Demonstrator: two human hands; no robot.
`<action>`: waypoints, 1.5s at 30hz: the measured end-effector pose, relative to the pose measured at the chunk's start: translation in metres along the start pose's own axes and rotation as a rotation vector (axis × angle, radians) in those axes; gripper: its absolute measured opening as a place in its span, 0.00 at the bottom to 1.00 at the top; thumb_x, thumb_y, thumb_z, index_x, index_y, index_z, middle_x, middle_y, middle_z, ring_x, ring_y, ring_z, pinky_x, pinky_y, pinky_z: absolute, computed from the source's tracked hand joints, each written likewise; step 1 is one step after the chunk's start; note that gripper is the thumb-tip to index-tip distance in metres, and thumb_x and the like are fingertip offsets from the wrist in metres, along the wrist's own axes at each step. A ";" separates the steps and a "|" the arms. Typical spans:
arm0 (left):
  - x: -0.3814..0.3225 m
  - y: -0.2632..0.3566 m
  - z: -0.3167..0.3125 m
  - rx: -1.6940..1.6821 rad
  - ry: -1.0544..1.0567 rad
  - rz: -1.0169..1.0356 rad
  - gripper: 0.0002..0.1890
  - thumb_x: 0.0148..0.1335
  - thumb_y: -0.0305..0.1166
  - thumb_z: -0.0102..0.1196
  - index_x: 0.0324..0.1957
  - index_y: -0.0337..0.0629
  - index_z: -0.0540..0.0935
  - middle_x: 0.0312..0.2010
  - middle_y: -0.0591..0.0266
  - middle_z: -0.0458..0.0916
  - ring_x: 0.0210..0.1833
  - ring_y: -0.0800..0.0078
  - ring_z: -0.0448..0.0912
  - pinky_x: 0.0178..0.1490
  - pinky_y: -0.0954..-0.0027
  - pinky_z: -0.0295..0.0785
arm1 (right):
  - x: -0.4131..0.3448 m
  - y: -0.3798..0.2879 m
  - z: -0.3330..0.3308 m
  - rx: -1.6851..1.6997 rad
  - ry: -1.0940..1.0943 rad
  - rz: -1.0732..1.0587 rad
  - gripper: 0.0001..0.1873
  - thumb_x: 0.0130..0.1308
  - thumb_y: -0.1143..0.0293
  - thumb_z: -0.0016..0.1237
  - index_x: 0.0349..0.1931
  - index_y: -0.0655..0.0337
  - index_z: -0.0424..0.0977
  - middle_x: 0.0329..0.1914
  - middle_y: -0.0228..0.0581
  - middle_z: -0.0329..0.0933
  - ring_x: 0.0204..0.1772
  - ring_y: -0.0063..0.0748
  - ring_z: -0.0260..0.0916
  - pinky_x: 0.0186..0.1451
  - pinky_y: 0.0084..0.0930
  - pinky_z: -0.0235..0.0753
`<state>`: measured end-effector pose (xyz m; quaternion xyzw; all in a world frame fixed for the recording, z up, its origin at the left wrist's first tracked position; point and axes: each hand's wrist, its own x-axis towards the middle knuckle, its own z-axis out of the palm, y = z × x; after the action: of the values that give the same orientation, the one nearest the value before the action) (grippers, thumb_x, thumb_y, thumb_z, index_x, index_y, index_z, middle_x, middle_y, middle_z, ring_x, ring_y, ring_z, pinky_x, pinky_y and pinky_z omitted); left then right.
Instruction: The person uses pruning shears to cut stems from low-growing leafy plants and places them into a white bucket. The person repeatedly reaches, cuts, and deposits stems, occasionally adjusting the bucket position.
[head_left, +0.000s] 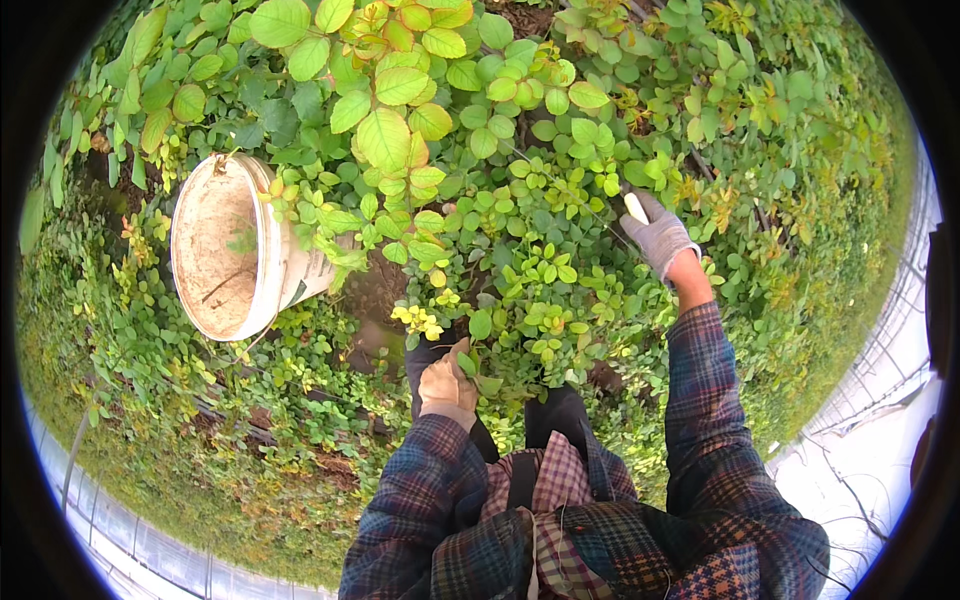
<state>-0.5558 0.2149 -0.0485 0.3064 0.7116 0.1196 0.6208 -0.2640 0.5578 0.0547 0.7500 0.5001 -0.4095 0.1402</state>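
Observation:
My left hand (448, 381), in a tan work glove, is low at the centre in front of my dark trousers. Its fingers close on a leafy sprig (487, 385) whose green leaves stick out to the right. A cluster of pale yellow leaves (418, 321) sits just beyond the fingertips. My right hand (661, 234), in a grey knit glove, reaches out among the rose-like bushes (540, 255). It grips a white-handled tool (636, 208), whose working end I cannot make out among the leaves.
A dirty white plastic bucket (225, 247) lies tilted in the foliage at left, its mouth facing left, with a wire handle and some plant bits inside. A thin wire (577, 201) crosses the leaves. Bare soil (375, 300) shows beside the bucket. Translucent sheeting (862, 457) borders the right.

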 end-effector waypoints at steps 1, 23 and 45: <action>0.000 0.000 0.000 0.001 -0.016 -0.019 0.27 0.61 0.36 0.56 0.63 0.47 0.73 0.47 0.54 0.84 0.49 0.55 0.82 0.51 0.60 0.76 | 0.006 0.003 0.006 -0.026 0.114 0.069 0.31 0.63 0.53 0.50 0.64 0.58 0.67 0.54 0.58 0.78 0.54 0.54 0.77 0.56 0.38 0.74; 0.007 0.014 -0.008 -0.537 -0.005 -0.339 0.25 0.63 0.35 0.54 0.62 0.42 0.75 0.43 0.57 0.86 0.45 0.61 0.84 0.48 0.65 0.77 | 0.113 -0.006 0.048 -0.501 -0.089 -0.162 0.18 0.73 0.63 0.44 0.58 0.60 0.69 0.51 0.54 0.78 0.57 0.58 0.74 0.57 0.46 0.74; 0.009 -0.012 -0.016 0.244 -0.104 -0.007 0.27 0.62 0.34 0.54 0.65 0.49 0.72 0.50 0.55 0.84 0.51 0.56 0.82 0.53 0.61 0.76 | 0.100 0.047 0.040 1.337 -0.564 0.238 0.33 0.61 0.50 0.61 0.63 0.47 0.64 0.46 0.39 0.74 0.38 0.35 0.77 0.43 0.38 0.83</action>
<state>-0.5754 0.2144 -0.0593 0.3830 0.6888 0.0141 0.6154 -0.2260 0.5748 -0.0556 0.5908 0.0036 -0.7864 -0.1805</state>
